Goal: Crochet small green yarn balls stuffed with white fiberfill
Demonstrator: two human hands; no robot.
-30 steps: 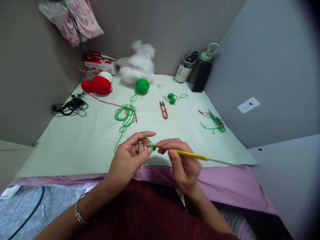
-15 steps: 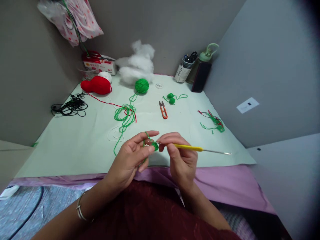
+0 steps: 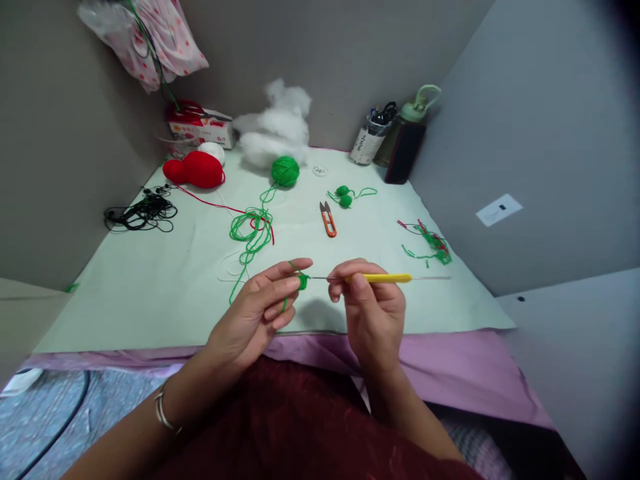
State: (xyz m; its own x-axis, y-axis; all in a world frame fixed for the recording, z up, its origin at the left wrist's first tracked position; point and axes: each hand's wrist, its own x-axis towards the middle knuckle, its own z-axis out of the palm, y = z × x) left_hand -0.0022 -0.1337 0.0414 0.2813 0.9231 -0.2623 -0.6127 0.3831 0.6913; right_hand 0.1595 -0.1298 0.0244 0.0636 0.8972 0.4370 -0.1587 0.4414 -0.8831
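My left hand (image 3: 265,303) pinches a small green crocheted piece (image 3: 303,281), with green yarn running over its raised index finger. In my right hand (image 3: 373,300) is a yellow-handled crochet hook (image 3: 385,278), held level; its thin left tip reaches the green piece. A loose tangle of green yarn (image 3: 250,230) lies beyond my left hand and leads back to a green yarn ball (image 3: 285,172). Orange thread snips (image 3: 329,220) rest on the table past both hands, and two small green balls (image 3: 344,197) with yarn tails sit behind them.
On the pale tabletop (image 3: 165,287) are black cords (image 3: 145,212) and a red stuffed piece (image 3: 195,170) at left. White stuffing (image 3: 280,130) sits at the back. A pen cup (image 3: 367,143), bottle (image 3: 414,110) and phone (image 3: 405,153) stand back right, yarn scraps (image 3: 435,245) nearer.
My right hand has moved right, away from my left hand, and the hook now lies more level with its metal shaft showing between the hands. My left hand has shifted slightly left.
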